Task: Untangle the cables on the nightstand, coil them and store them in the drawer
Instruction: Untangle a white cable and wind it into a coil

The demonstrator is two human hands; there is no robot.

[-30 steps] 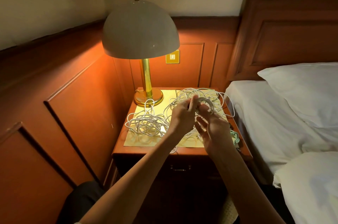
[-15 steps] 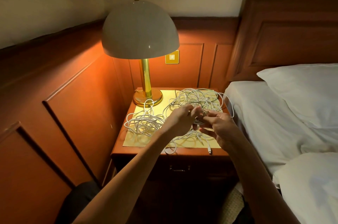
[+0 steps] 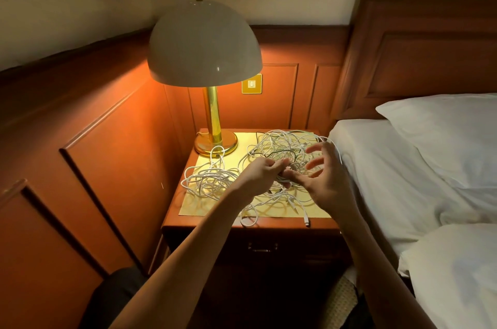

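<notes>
Hands: my left hand [image 3: 265,172] pinches one strand of the cables [image 3: 285,145] in its curled fingertips, low over the bench [image 3: 201,221]. My right hand [image 3: 326,180] is spread wide with straight, parted fingers and grips nothing. One of its fingers looks to touch the strand just beside the left fingertips.
Change: a second ago both hands held a loop lifted above the heap. Half a second ago both pinched at one spot. Now the right has let go, and both sit lower, close to the heap.
Meaning: I judge this a re-grip partway through freeing one strand. Nothing is coiled yet, so the task is at an early stage.
Cables: mostly white, with a dark strand or two, in two knotted heaps joined by loose runs. One heap lies at the left and the bigger one at the back right, partly under my hands. All lie on the yellow mat [image 3: 199,206] on the bench. A plug [image 3: 306,222] pokes over the front edge.
Drawer [image 3: 295,248]: under the bench top and shut, its handle between my forearms.
Around: lamp [image 3: 204,43] lit at the back left, bed [image 3: 390,167] just beside the bench on the right.
Writing: none I can read. The wall switch [image 3: 251,83] is plain, and no brand shows on any cable or plug.
</notes>
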